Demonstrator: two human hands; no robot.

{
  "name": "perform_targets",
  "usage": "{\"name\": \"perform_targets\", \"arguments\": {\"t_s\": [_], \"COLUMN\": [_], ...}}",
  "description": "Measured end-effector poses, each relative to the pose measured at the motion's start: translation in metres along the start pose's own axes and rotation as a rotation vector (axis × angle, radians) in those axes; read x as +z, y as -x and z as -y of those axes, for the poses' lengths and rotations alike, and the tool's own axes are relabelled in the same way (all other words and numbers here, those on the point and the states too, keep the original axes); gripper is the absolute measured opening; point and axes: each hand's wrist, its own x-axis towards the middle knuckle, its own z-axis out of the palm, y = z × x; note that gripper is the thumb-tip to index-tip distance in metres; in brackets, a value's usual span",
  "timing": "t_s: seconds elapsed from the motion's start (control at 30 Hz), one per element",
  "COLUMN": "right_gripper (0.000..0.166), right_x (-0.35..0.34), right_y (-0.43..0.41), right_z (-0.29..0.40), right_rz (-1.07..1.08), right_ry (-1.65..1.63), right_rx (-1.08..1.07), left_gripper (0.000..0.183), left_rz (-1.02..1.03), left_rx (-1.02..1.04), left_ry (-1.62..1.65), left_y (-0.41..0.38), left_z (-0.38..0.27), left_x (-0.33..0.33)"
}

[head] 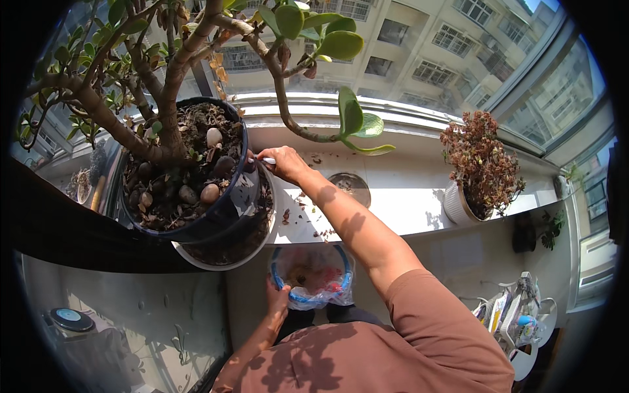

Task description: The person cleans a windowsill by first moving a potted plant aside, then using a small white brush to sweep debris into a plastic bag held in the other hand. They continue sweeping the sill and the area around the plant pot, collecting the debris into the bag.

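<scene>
My right hand (290, 166) reaches to the back right side of a dark blue plastic plant pot (231, 209). Its fingers close around a small white item (269, 160), mostly hidden by the hand. A thick-stemmed jade plant (169, 123) grows in the pot, with pebbles and dry leaves on the soil. Under the pot, a white saucer (216, 267) holds dark debris. Lower down, my left hand (278, 296) grips the left rim of a blue-rimmed waste bin (350, 267). A clear plastic bag lines the bin, with some brownish and red contents inside.
Fallen leaves (286, 216) lie scattered on the white windowsill (393, 211). A round, dirty saucer (361, 189) sits behind my right forearm. Farther right stands a white ribbed pot (454, 204) with a reddish-brown plant. A jade branch (295, 125) overhangs the sill. A loaded white rack (511, 314) is at lower right.
</scene>
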Motion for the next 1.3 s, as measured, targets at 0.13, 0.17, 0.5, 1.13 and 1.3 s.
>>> {"name": "perform_targets", "arguments": {"t_s": [0.13,0.17,0.5,1.13,1.3], "right_gripper": [0.026,0.022,0.016,0.019,0.016], "right_x": [-0.031,-0.048,-0.059,-0.04,-0.04], "right_y": [0.035,0.042,0.058,0.139,0.192], "right_z": [-0.015,0.0,-0.024,0.006,0.05], "right_rz": [0.121,0.153,-0.159,-0.329,-0.244], "right_ry": [0.173,0.105,0.029,-0.015,-0.088], "right_rx": [-0.128,-0.02,0.25,0.272,0.173], "left_gripper": [0.066,0.065,0.06,0.057,0.049], "left_rz": [0.033,0.029,0.038,0.026,-0.001], "left_rx": [0.006,0.013,0.063,0.076,0.134], "left_ry": [-0.051,-0.046,-0.171,-0.065,-0.033], "left_y": [-0.002,-0.003,-0.021,-0.033,-0.021], "left_z": [-0.008,-0.008,-0.004,0.007,-0.005], "left_x": [0.0,-0.001,-0.004,0.001,0.012]}}
